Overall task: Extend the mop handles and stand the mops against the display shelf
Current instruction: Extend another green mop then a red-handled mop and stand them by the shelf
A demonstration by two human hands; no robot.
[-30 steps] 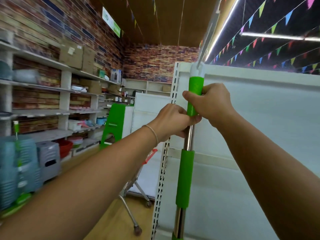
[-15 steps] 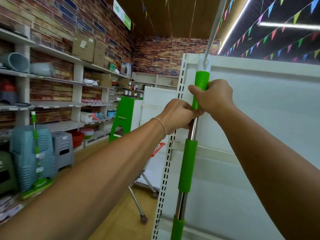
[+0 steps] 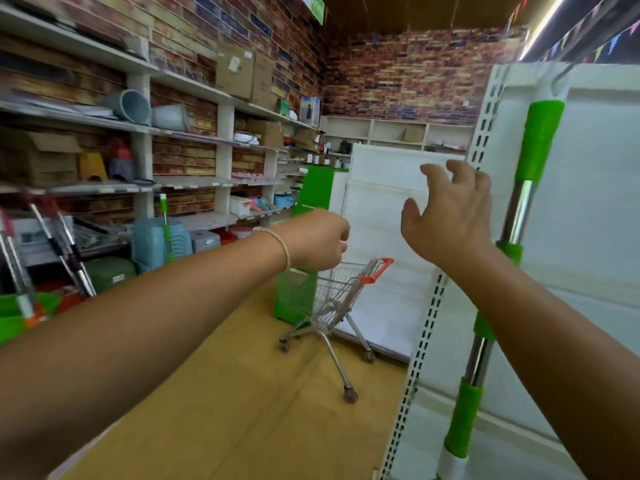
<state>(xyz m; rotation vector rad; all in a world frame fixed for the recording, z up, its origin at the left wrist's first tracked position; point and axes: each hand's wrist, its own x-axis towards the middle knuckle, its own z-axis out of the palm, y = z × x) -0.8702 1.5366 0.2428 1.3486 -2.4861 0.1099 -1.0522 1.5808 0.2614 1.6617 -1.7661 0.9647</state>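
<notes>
Our right hand (image 3: 446,216) hangs free with fingers spread and loosely bent, just beside the mop handle (image 3: 517,216) — which stands leaning against the white display shelf (image 3: 588,202). Our left hand (image 3: 317,239) is curled closed, holding nothing we can see. A shopping cart (image 3: 341,299) stands beyond.

Both forearms are bare, no sleeves reaching down as far as can be seen. The left hand (image 3: 317,239) has a thin, pale cord bracelet (image 3: 283,245) looped round its wrist. The right hand (image 3: 450,216) wears nothing: no ring, watch or band shows.
</notes>
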